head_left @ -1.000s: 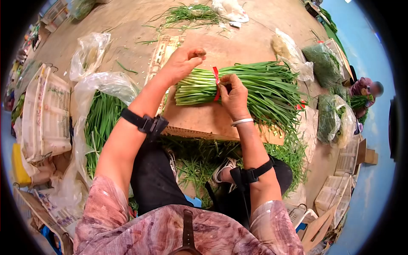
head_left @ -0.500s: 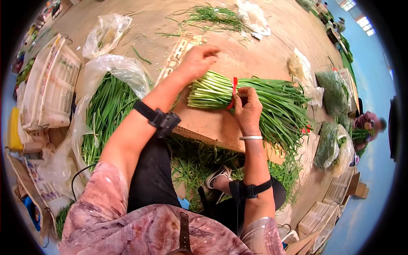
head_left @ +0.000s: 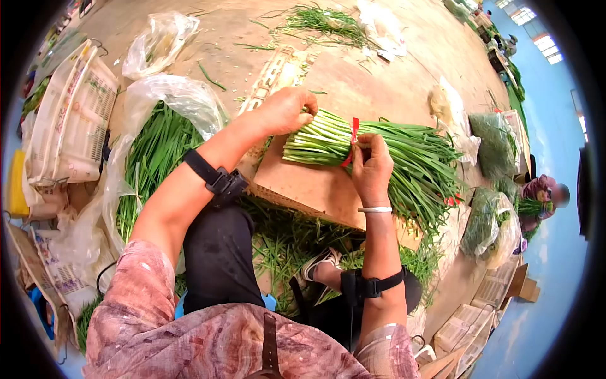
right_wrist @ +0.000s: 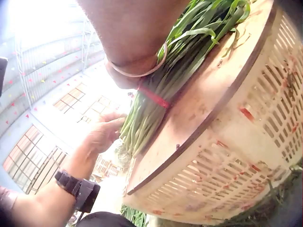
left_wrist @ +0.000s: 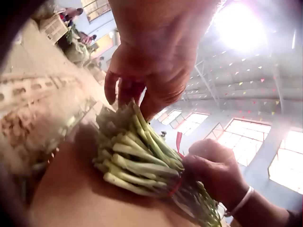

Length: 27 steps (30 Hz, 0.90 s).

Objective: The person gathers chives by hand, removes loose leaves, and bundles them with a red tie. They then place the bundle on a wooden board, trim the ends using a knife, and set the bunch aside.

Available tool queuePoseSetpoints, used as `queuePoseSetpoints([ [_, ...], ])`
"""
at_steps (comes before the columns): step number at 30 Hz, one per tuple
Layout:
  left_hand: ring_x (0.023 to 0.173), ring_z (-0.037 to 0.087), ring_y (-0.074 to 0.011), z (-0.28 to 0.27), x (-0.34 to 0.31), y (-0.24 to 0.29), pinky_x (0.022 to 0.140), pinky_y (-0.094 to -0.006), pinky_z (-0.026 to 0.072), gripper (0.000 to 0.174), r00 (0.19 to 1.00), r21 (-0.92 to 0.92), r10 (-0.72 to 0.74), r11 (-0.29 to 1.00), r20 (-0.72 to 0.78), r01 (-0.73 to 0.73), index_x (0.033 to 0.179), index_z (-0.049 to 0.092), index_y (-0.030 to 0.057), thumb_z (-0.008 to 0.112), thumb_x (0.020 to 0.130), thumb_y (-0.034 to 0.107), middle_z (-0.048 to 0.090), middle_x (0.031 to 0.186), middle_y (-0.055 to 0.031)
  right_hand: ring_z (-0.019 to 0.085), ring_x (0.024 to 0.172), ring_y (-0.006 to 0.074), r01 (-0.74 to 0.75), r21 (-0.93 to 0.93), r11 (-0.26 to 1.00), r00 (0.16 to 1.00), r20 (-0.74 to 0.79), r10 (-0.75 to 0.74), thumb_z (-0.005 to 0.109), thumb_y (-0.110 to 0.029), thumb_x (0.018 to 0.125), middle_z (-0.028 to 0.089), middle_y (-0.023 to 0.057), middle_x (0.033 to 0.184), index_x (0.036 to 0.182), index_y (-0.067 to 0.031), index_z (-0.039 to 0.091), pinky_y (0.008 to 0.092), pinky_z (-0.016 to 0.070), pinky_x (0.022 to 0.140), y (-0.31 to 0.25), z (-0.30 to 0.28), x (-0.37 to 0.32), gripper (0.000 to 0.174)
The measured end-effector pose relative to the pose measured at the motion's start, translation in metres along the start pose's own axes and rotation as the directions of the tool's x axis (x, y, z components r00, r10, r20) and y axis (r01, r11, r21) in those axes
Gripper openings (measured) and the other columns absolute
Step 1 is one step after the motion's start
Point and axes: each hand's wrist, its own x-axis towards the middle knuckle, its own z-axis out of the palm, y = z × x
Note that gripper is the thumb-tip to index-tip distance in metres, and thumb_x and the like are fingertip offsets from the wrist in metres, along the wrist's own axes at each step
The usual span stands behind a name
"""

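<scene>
A thick bundle of garlic chives (head_left: pixel 416 151), pale stems to the left and green leaves to the right, lies on a flat brown board (head_left: pixel 303 183). A red tie (head_left: pixel 354 129) circles it near the stems. My right hand (head_left: pixel 372 167), with a white bangle at the wrist, pinches the tie at the bundle's near side. At the pale stem ends, my left hand (head_left: pixel 284 112) has curled fingers and thumb on the top stems. In the left wrist view a stalk (left_wrist: pixel 137 116) rises between those fingers. The right fingertips are hidden in the right wrist view.
The board lies over a slotted plastic crate (right_wrist: pixel 213 175). A clear plastic bag (head_left: pixel 167 91) of loose chives (head_left: pixel 158 145) stands at the left, beside stacked white crates (head_left: pixel 72 117). Trimmings (head_left: pixel 297 252) cover the floor by my feet. Bagged greens (head_left: pixel 492 145) and another person (head_left: pixel 538 192) are at the right.
My left hand has come down from above the board's far side onto the stem ends, its fingers curling in. My right hand stays at the tie. The head view has shifted.
</scene>
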Motion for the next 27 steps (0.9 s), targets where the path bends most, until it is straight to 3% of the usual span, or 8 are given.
queuePoseSetpoints([
  [3, 0.084, 0.061, -0.0267, 0.004, 0.015, 0.027, 0.077, -0.0351, 0.0473, 0.026, 0.966, 0.101, 0.129, 0.989, -0.224, -0.108, 0.095, 0.061, 0.0028, 0.066, 0.071, 0.009, 0.062, 0.085, -0.0119, 0.057, 0.065, 0.0271, -0.066, 0.062, 0.996, 0.998, 0.001, 0.066, 0.063, 0.003, 0.074, 0.058, 0.0119, 0.075, 0.085, -0.0038, 0.054, 0.0346, 0.0473, 0.059, 0.002, 0.002, 0.000, 0.016],
  [5, 0.085, 0.062, -0.0242, 0.026, 0.030, 0.039, 0.077, -0.0337, 0.0484, 0.029, 0.959, -0.035, 0.170, 0.982, -0.228, -0.183, 0.099, 0.061, -0.0005, 0.066, 0.071, 0.008, 0.063, 0.090, -0.0124, 0.057, 0.065, 0.0267, -0.059, 0.044, 0.997, 0.998, -0.008, 0.060, 0.063, 0.002, 0.074, 0.058, 0.0117, 0.075, 0.085, -0.0038, 0.053, 0.0348, 0.0473, 0.058, 0.003, 0.003, -0.001, 0.016],
  [7, 0.081, 0.063, -0.0213, 0.046, 0.043, 0.046, 0.074, -0.0318, 0.0498, 0.033, 0.996, -0.236, 0.054, 0.969, -0.071, -0.069, 0.101, 0.060, -0.0026, 0.067, 0.070, 0.006, 0.065, 0.086, -0.0123, 0.057, 0.065, 0.0275, -0.060, 0.066, 0.996, 0.998, -0.014, 0.061, 0.063, 0.002, 0.074, 0.058, 0.0117, 0.076, 0.085, -0.0042, 0.053, 0.0350, 0.0474, 0.059, 0.005, 0.003, -0.003, 0.016],
  [12, 0.065, 0.063, -0.0167, 0.059, 0.036, 0.049, 0.062, -0.0279, 0.0498, 0.025, 0.974, -0.377, -0.158, 0.922, -0.160, 0.088, 0.094, 0.061, -0.0015, 0.067, 0.070, 0.001, 0.064, 0.072, -0.0110, 0.059, 0.066, 0.0271, -0.063, 0.081, 0.995, 0.998, -0.009, 0.064, 0.063, 0.001, 0.074, 0.058, 0.0126, 0.075, 0.085, -0.0037, 0.053, 0.0344, 0.0482, 0.060, 0.000, -0.005, 0.000, 0.016],
  [15, 0.066, 0.064, -0.0174, 0.063, 0.022, 0.055, 0.062, -0.0286, 0.0494, 0.019, 0.941, -0.270, -0.135, 0.961, -0.311, 0.049, 0.089, 0.060, 0.0001, 0.067, 0.072, 0.001, 0.063, 0.072, -0.0119, 0.059, 0.065, 0.0285, -0.161, 0.055, 0.985, 0.986, -0.027, 0.163, 0.064, 0.002, 0.072, 0.058, 0.0126, 0.075, 0.084, -0.0029, 0.052, 0.0357, 0.0480, 0.060, -0.004, -0.017, 0.010, 0.017],
  [20, 0.066, 0.061, -0.0270, 0.078, 0.004, 0.079, 0.060, -0.0339, 0.0478, 0.015, 0.827, -0.029, 0.011, 0.999, -0.562, -0.033, 0.084, 0.056, 0.0041, 0.064, 0.072, 0.000, 0.060, 0.071, -0.0113, 0.058, 0.068, 0.0365, 0.112, -0.213, 0.971, 0.991, 0.092, -0.094, 0.062, -0.002, 0.073, 0.059, 0.0165, 0.073, 0.081, -0.0041, 0.053, 0.0403, 0.0468, 0.060, -0.003, -0.024, 0.044, 0.012],
  [25, 0.069, 0.060, -0.0280, 0.100, -0.004, 0.091, 0.063, -0.0363, 0.0468, 0.017, 0.781, -0.156, -0.161, 0.984, -0.603, 0.083, 0.085, 0.055, 0.0045, 0.064, 0.070, -0.001, 0.060, 0.073, -0.0111, 0.060, 0.066, 0.0372, 0.075, -0.018, 0.997, 0.949, 0.308, -0.066, 0.060, -0.001, 0.070, 0.061, 0.0198, 0.070, 0.079, -0.0021, 0.057, 0.0397, 0.0483, 0.059, 0.009, -0.016, 0.075, 0.009],
  [27, 0.074, 0.059, -0.0292, 0.115, -0.010, 0.090, 0.068, -0.0366, 0.0462, 0.019, 0.719, 0.076, 0.041, 0.997, -0.694, 0.017, 0.086, 0.055, 0.0032, 0.062, 0.069, -0.002, 0.060, 0.077, -0.0123, 0.057, 0.060, 0.0190, 0.034, -0.044, 0.998, 0.866, 0.501, -0.007, 0.062, 0.001, 0.071, 0.058, 0.0127, 0.067, 0.080, -0.0011, 0.056, 0.0308, 0.0461, 0.057, 0.008, -0.010, 0.078, 0.012],
])
